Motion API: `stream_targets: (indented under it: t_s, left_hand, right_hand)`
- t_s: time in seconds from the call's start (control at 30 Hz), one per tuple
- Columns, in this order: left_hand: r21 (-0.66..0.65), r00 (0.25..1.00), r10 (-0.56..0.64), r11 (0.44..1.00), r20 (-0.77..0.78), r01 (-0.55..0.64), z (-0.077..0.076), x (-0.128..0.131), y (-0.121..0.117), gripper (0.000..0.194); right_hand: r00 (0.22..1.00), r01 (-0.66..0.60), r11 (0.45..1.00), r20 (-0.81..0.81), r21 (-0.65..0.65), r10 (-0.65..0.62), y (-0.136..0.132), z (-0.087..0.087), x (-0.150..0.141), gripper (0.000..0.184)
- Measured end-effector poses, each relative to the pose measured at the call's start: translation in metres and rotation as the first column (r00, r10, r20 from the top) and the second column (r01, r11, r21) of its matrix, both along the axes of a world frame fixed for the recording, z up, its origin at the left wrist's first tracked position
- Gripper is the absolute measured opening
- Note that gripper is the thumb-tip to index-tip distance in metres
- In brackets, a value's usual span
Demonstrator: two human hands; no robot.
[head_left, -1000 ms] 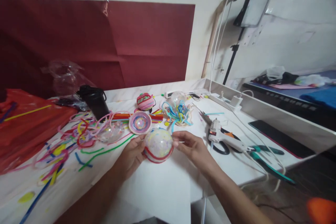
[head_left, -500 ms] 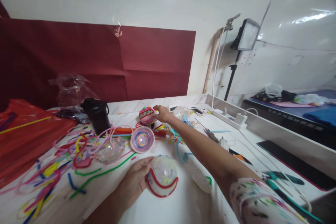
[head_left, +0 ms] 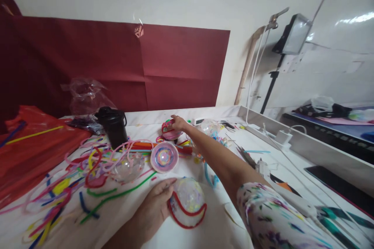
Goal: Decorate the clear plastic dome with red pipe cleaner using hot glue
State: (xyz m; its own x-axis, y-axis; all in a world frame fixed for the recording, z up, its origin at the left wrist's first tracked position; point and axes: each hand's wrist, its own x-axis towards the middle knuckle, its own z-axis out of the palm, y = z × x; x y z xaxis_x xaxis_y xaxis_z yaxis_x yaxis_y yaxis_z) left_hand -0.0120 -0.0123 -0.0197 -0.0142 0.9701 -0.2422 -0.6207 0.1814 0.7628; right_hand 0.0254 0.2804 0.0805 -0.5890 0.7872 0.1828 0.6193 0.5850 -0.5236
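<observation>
In my left hand is a clear plastic dome, gripped by its left side near the front of the table. Red fuzzy pipe cleaner runs in two curved lines round its lower part. My right arm stretches to the back, where my right hand has its fingers round the right side of a ball decorated in pink, red and green. Part of that ball is hidden by the hand. Between the hands lies a bowl-like half shell with coloured rings inside.
Loose pipe cleaners spread over the left side, beside a clear plastic dome and a black lidded cup. Another clear dome stands at the back. Pliers, a glue gun and cables lie on the right.
The view has swung slightly left, so things sit further right. My right hand has moved from the decorated ball's edge further over it. My left hand keeps hold of the dome.
</observation>
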Motion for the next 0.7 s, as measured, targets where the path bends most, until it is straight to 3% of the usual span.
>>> stream_targets:
  t_s: [0.17, 0.37, 0.7]
  left_hand:
    - [-0.047, 0.999, 0.040, 0.998, -0.020, -0.041, 0.012, 0.004, -0.004, 0.039]
    - [-0.069, 0.994, 0.066, 0.995, -0.082, -0.072, 0.020, 0.006, -0.006, 0.047]
    - [-0.086, 0.983, 0.035, 0.995, -0.178, -0.051, 0.015, 0.004, -0.002, 0.065]
  right_hand:
    - [0.992, -0.100, 0.994, -0.069, 0.040, 0.103, 0.007, -0.017, 0.029, 0.039]
    - [0.967, -0.197, 0.974, -0.141, 0.108, 0.211, 0.009, -0.032, 0.054, 0.080]
    - [0.946, -0.241, 0.959, -0.185, 0.150, 0.267, 0.003, -0.038, 0.070, 0.079]
